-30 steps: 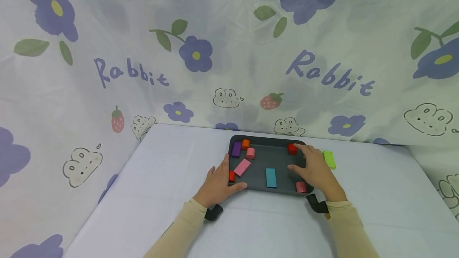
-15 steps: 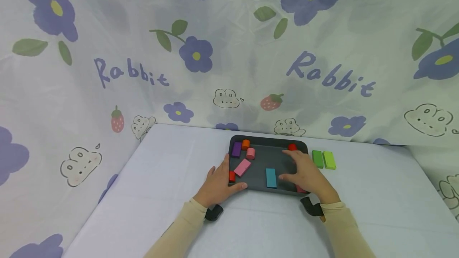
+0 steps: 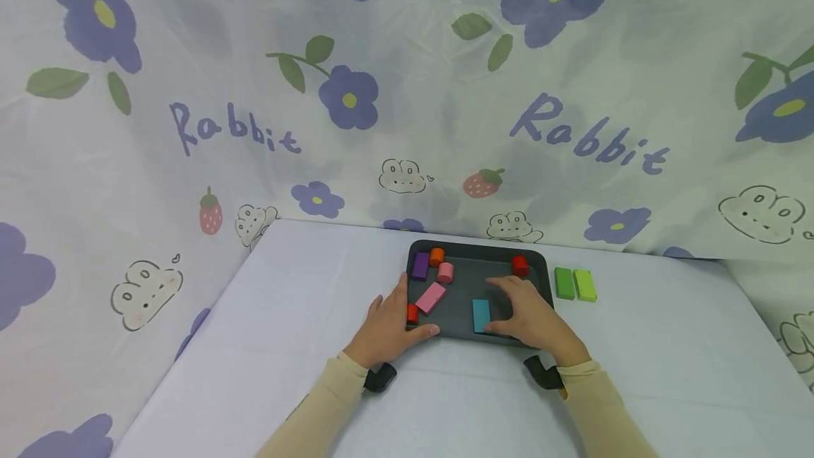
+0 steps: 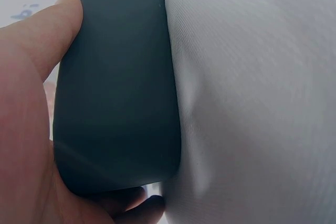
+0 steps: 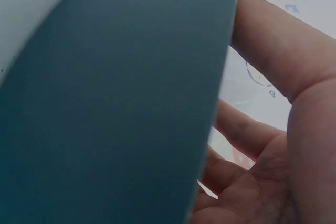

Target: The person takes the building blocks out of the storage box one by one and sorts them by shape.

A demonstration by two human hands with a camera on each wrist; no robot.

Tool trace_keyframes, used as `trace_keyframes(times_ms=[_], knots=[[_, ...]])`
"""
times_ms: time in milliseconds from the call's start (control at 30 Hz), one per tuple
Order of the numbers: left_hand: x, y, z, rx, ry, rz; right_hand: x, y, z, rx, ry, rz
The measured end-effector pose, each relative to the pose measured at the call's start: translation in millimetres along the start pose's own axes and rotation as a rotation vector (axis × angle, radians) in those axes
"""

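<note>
A dark grey tray [image 3: 469, 281] stands on the table with several small coloured blocks in it. My left hand [image 3: 384, 329] holds the tray's near left corner. In the left wrist view, its thumb [image 4: 63, 19] lies at the rim and its fingertips show past the corner of the tray wall. My right hand [image 3: 533, 320] hovers over the tray's right part, thumb and fingers spread with nothing between them. Its thumb tip is right at a blue rectangular block [image 3: 480, 315]. Behind that hand, a red cylinder [image 3: 520, 266] sits in the far right corner. The near right corner is hidden under the right hand.
Toward the tray's left lie a purple block [image 3: 420, 266], an orange cylinder [image 3: 437, 256], a pink cylinder [image 3: 446, 273], a pink block [image 3: 431, 297] and a red block [image 3: 413, 314]. Right of the tray, a green block [image 3: 564, 283] stands beside a yellow-green block [image 3: 585, 285].
My right hand has moved left from the red cylinder to the blue block. The green block and the red cylinder are uncovered; the reddish-pink piece at the near right is now hidden. My left hand stays put.
</note>
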State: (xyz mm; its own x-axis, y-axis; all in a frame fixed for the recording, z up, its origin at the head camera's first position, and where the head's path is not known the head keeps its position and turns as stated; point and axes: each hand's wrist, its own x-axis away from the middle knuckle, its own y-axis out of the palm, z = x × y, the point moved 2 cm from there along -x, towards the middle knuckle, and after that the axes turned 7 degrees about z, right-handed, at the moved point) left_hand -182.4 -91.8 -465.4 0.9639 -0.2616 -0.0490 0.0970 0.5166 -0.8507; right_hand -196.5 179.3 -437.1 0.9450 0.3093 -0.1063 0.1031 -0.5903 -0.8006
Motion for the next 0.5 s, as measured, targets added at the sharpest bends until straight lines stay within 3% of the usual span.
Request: trace_keyframes(times_ms=[500], knots=[[-0.7,0.2,0.0,-0.01,0.005,-0.002,-1.7,8.0,2.8,0.037,0.006,-0.051]])
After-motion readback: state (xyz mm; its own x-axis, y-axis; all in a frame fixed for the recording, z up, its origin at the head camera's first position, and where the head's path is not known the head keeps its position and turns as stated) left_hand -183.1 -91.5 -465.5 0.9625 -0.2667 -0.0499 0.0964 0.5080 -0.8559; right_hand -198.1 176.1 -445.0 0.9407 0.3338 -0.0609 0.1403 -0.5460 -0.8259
